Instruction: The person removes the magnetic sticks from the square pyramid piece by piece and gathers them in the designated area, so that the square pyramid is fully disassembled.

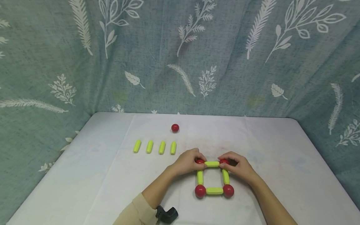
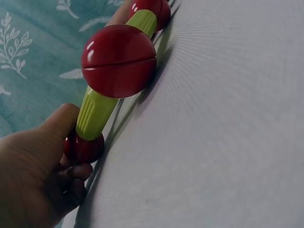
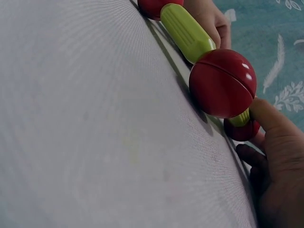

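Several red balls and yellow-green rods form a square frame on the white table, with a ball at each corner. My left hand [image 1: 186, 161] pinches the far left red ball [image 1: 200, 161] between thumb and fingers. On the other side, my right hand [image 1: 241, 167] grips the far right red ball [image 1: 224, 161]. A yellow-green rod [image 1: 213, 164] lies between these two balls. The near left ball [image 2: 118, 61] looms large in the left wrist view, and the near right ball [image 3: 223, 84] in the right wrist view. Fingers partly cover both held balls.
Beyond the left hand, several loose yellow-green rods [image 1: 161, 147] lie in a row. A single red ball [image 1: 175, 127] sits farther back. A patterned green-blue curtain [image 1: 157, 62] hangs behind the white table [image 1: 112, 187]. A black strap device [image 1: 167, 215] is on the left wrist.
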A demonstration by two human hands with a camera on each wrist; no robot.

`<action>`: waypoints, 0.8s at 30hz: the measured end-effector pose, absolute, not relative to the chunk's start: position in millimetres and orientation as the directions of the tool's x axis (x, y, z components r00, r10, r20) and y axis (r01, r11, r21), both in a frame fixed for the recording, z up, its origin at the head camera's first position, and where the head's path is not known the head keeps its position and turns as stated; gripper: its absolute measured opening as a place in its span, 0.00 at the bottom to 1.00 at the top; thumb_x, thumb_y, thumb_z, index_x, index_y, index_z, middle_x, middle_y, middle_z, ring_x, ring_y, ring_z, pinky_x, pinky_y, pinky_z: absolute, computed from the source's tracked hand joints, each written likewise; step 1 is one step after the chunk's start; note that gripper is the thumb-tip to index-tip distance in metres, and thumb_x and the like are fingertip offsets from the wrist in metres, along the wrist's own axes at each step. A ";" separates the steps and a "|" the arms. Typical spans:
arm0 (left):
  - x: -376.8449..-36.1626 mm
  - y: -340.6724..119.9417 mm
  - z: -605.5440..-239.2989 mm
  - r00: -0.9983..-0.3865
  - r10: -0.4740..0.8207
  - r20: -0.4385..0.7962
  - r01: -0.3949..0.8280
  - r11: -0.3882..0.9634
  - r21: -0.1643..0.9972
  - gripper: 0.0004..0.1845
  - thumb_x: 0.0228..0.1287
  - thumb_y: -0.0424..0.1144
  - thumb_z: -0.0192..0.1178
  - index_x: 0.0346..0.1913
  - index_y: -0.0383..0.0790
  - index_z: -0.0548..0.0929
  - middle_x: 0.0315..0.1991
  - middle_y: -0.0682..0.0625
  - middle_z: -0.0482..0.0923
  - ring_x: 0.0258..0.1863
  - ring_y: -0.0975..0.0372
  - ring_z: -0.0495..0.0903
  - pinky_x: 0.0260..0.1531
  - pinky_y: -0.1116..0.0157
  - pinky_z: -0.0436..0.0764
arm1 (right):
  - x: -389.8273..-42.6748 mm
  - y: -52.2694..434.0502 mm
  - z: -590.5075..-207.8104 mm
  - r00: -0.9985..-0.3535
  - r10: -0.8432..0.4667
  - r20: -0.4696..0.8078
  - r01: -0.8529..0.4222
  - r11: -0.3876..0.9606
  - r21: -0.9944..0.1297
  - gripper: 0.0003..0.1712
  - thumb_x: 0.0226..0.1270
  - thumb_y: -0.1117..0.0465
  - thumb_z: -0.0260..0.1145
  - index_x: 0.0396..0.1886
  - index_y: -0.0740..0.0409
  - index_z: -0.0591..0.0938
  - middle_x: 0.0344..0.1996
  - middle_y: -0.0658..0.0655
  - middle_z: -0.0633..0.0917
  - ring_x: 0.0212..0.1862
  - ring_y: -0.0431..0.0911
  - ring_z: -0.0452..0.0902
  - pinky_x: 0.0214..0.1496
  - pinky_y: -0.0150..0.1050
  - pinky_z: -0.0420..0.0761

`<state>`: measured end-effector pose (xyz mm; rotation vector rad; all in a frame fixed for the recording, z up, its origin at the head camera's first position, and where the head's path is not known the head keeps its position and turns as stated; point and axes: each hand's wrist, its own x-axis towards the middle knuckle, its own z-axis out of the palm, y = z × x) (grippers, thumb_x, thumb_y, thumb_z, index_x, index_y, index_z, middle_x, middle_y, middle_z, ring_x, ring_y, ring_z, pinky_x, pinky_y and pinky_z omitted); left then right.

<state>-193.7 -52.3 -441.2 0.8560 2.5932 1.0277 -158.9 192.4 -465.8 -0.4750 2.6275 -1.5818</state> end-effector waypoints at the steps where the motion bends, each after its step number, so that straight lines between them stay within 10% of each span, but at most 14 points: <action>1: -194.1 -52.5 -441.7 -0.802 0.597 0.011 0.441 0.580 0.686 0.10 0.55 0.44 0.66 0.39 0.46 0.87 0.26 0.57 0.69 0.26 0.67 0.68 0.25 0.73 0.65 | -158.9 192.2 -465.5 -0.953 -0.279 0.121 -0.238 0.435 -0.869 0.16 0.57 0.55 0.71 0.46 0.50 0.84 0.43 0.49 0.83 0.48 0.41 0.75 0.52 0.31 0.75; 24: -196.5 -59.2 -441.4 -0.840 0.517 0.164 0.429 0.450 0.783 0.20 0.54 0.42 0.69 0.52 0.45 0.81 0.44 0.55 0.74 0.42 0.64 0.75 0.45 0.69 0.77 | -155.1 188.2 -457.5 -0.962 -0.246 0.118 -0.226 0.478 -0.848 0.14 0.58 0.63 0.70 0.45 0.59 0.84 0.42 0.54 0.83 0.46 0.41 0.74 0.52 0.33 0.75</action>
